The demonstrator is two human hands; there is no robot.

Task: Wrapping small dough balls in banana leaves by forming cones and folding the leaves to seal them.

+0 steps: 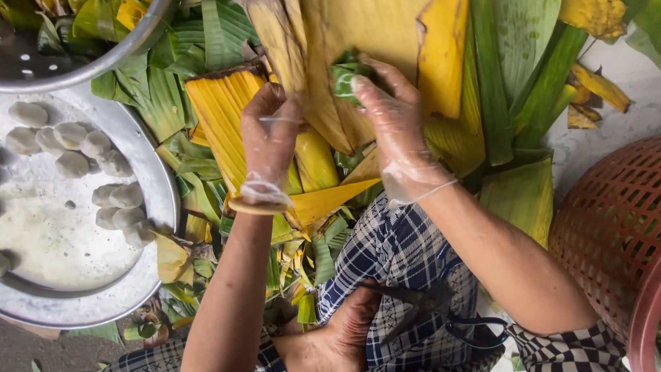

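At frame centre, the gloved right hand [399, 134] pinches a small green leaf parcel [344, 79] against a yellow leaf [365, 34]. The gloved left hand [270, 141], fingers curled, steadies the leaf beside it. Wrapping looks half done; many dough balls [72, 134] wait unwrapped on the tray [162, 193], left.
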